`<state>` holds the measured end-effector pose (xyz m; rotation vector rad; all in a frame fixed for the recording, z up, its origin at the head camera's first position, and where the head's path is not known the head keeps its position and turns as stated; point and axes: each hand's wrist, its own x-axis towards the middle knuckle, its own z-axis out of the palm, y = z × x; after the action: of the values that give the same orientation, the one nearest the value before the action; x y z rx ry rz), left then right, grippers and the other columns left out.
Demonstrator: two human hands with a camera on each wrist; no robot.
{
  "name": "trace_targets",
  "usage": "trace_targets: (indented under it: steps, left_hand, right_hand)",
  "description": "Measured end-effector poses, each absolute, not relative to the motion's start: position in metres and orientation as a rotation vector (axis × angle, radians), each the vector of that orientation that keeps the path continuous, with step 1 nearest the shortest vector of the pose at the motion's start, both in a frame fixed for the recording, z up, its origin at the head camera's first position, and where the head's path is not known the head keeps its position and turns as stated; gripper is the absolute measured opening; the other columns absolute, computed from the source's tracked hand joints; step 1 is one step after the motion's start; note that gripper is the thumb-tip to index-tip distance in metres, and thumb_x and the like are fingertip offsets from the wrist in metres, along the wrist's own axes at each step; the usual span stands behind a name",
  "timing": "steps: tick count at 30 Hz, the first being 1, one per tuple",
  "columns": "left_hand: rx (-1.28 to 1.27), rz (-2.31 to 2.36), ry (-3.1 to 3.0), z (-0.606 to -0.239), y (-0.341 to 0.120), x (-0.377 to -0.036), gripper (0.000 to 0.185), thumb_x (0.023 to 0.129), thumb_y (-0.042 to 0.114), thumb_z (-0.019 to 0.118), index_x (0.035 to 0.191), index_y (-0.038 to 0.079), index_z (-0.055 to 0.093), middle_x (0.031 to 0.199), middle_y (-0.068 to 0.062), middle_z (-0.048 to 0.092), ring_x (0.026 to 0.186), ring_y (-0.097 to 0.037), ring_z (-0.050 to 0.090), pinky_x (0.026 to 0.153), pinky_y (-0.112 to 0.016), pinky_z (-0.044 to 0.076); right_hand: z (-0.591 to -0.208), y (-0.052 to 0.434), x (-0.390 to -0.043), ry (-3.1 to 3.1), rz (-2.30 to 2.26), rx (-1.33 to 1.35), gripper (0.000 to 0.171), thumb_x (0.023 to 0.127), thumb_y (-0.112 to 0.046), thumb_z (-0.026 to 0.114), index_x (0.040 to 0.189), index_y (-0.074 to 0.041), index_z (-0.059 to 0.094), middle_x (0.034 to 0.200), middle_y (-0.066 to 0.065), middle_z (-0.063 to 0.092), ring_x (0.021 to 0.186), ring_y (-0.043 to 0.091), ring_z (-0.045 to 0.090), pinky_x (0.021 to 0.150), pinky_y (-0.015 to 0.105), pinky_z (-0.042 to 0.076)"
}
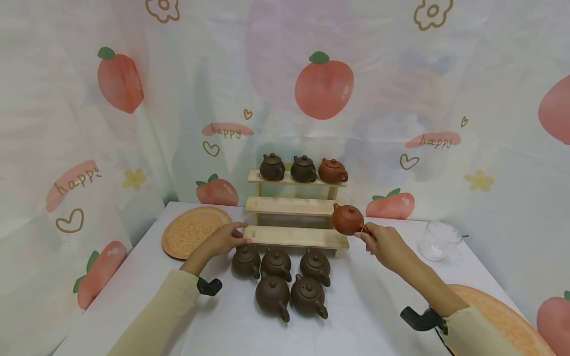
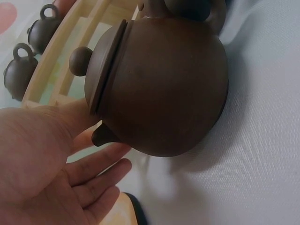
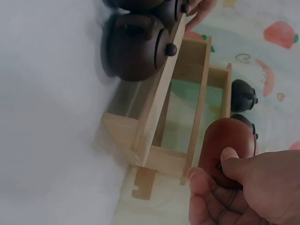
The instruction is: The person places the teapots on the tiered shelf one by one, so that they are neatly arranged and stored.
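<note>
Right hand (image 1: 386, 243) pinches the handle of a reddish-brown teapot (image 1: 348, 219), fingers and thumb curled on it, and holds it in the air just off the right end of the three-step wooden rack (image 1: 296, 206), about level with the middle step; the right wrist view shows the pot's body close to the shelf edges but not resting on any of them. Left hand (image 1: 226, 238) lies with fingers nearly straight against the left end of the lowest step, holding nothing, apparently steadying the rack. Top step carries three pots: two dark teapots (image 1: 287, 167) and one red teapot (image 1: 332, 171) at the right. Middle and lowest steps bare. On the white tablecloth (image 1: 365, 316) just in front of the rack stand five dark brown teapots (image 1: 285, 282), three in a back row, two nearer the person. Judging by this layout, the top row is filled, one pot is in hand, and five on the cloth remain unshelved, so the shelving looks under halfway. Further out: an orange round mat (image 1: 189, 230) at left, a clear glass cup (image 1: 438, 240) at right, another orange mat (image 1: 503, 316) at the near right corner.
</note>
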<state>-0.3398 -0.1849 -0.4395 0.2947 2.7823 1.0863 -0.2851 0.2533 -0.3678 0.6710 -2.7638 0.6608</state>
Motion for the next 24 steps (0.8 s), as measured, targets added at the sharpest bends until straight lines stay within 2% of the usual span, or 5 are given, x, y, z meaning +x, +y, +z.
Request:
trace_targets:
  steps: [4,11,24]
  left_hand:
    - [0.292,1.086,2.781,-0.439,-0.185,-0.340,0.066,0.100,0.035,0.075,0.155,0.007,0.051,0.130,-0.024,0.070,0.123,-0.040,0.067,0.097,-0.054,0.056]
    - [0.311,1.083,2.778,-0.440,-0.184,-0.341,0.066,0.101,0.034,0.075,0.155,0.005,0.051,0.130,-0.025,0.070,0.123,-0.040,0.067,0.098,-0.054,0.055]
    - [0.308,1.073,2.783,-0.441,-0.185,-0.342,0.066,0.100,0.035,0.075,0.155,0.006,0.051,0.129,-0.024,0.071,0.124,-0.040,0.066,0.100,-0.055,0.054]
  right_hand:
    - [-0.364,0.250,-0.303,-2.767,0.669,0.674,0.020,0.105,-0.012,0.066,0.087,-0.006,0.062,0.064,-0.002,0.057,0.059,0.011,0.052,0.056,0.027,0.043]
    - [-0.354,0.242,-0.328,-2.834,0.669,0.659,0.019,0.106,-0.012,0.064,0.092,-0.001,0.062,0.066,0.002,0.059,0.060,0.015,0.053,0.056,0.031,0.044]
    - [-0.351,0.231,-0.360,-2.912,0.625,0.653,0.025,0.109,-0.017,0.060,0.090,-0.003,0.061,0.068,0.005,0.063,0.058,0.015,0.057,0.056,0.031,0.047]
